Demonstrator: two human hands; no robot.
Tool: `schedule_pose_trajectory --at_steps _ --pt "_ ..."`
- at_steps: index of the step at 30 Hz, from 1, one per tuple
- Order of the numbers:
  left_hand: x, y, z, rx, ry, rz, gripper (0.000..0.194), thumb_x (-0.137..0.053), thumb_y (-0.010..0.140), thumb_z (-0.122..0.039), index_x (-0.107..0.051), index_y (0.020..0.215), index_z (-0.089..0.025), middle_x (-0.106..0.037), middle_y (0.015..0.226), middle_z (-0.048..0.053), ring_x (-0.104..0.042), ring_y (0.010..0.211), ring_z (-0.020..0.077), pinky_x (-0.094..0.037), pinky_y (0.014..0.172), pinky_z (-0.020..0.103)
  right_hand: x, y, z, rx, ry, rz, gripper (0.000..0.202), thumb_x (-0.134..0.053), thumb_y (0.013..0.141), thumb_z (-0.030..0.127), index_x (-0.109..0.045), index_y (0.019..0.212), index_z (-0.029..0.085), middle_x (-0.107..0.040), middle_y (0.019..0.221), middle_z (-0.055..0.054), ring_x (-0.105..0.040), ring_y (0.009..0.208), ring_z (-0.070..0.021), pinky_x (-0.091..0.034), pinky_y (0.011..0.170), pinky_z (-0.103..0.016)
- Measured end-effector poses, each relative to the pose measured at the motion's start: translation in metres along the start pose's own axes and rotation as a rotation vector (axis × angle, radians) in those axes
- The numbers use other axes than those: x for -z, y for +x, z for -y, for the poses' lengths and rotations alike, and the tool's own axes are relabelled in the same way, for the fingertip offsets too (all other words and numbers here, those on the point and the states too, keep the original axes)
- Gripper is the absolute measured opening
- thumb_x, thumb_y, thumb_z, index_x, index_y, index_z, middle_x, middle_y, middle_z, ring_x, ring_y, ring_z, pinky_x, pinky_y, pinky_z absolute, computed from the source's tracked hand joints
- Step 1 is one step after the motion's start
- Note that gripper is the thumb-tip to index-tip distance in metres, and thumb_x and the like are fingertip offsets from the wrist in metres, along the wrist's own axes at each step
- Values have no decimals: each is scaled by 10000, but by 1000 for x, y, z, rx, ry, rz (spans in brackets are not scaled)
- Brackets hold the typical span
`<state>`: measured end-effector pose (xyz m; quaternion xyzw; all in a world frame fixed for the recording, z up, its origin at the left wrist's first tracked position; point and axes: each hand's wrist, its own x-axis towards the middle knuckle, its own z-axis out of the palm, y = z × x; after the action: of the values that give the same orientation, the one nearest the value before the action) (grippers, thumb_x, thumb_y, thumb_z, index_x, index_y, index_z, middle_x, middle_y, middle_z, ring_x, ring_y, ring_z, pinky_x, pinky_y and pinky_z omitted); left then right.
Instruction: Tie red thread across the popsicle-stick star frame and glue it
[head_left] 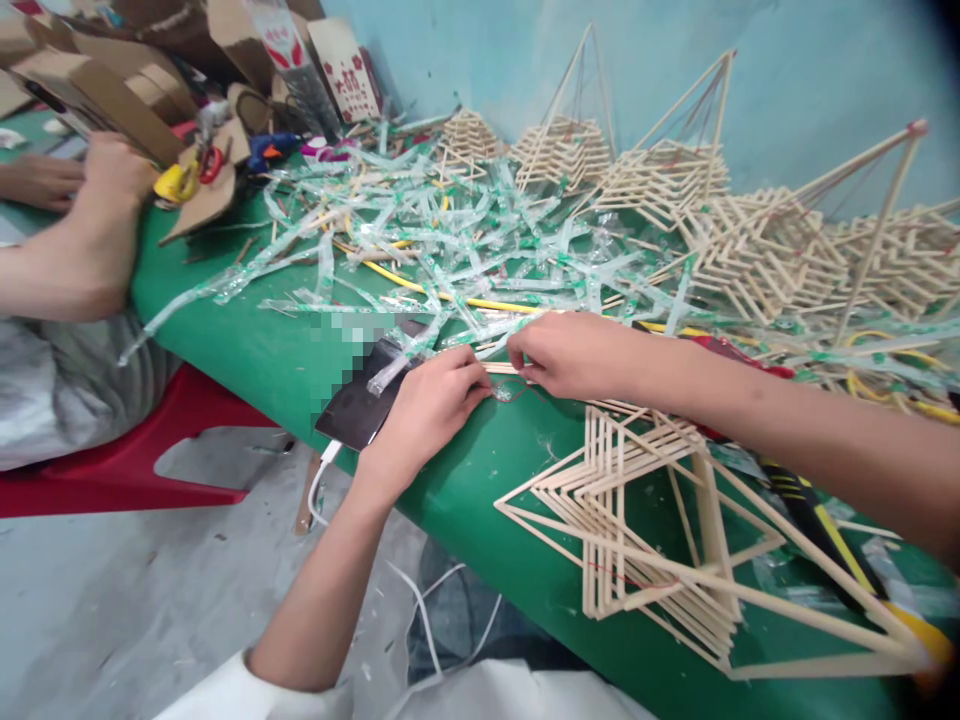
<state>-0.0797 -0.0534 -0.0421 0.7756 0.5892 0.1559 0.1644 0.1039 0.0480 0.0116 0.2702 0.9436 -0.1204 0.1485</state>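
My left hand is closed in a pinch at the table's near side, beside a dark phone with a white cable plugged in. A thin red thread curves between its fingertips and those of my right hand, which is also pinched. Pale wooden sticks show in the gap between both hands; whether the fingers touch them is unclear. Below my right forearm rests a star-shaped frame of stacked wooden sticks, with red thread strung on it.
Clear plastic wrappers are heaped across the green table. Several stick structures stand along the wall. A yellow cord, scissors and a black-yellow tool lie around. At left are another person's arms.
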Motion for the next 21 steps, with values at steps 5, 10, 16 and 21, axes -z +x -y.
schedule_pose_trajectory --at_steps 5,10,16,21 --pt "1 -3 -3 -47 -26 -9 107 -553 940 -151 -653 905 -168 -654 968 54 -614 866 183 -443 737 282 -7 8 -2 85 17 -24 274 -535 873 191 -719 1076 187 -745 1029 -124 -651 903 -243 -305 652 -297" --pt "6 -5 -3 -36 -90 -46 118 -527 957 -171 -629 899 -166 -672 876 34 -602 788 163 -425 701 266 -8 13 -5 159 72 40 341 -621 829 206 -729 1153 213 -744 1054 -102 -647 884 -227 -325 646 -284" --pt "10 -4 2 -25 -153 -34 121 -537 948 -179 -637 880 -168 -682 842 26 -603 747 155 -414 668 256 -10 14 1 146 47 105 215 -617 801 154 -769 950 182 -741 938 -90 -625 818 -204 -304 627 -281" --pt "8 -5 3 -22 -197 -32 118 -556 932 -182 -642 852 -173 -682 830 25 -606 757 159 -418 674 261 -12 12 5 128 15 117 222 -559 764 77 -751 835 164 -719 872 -89 -593 746 -183 -287 612 -283"
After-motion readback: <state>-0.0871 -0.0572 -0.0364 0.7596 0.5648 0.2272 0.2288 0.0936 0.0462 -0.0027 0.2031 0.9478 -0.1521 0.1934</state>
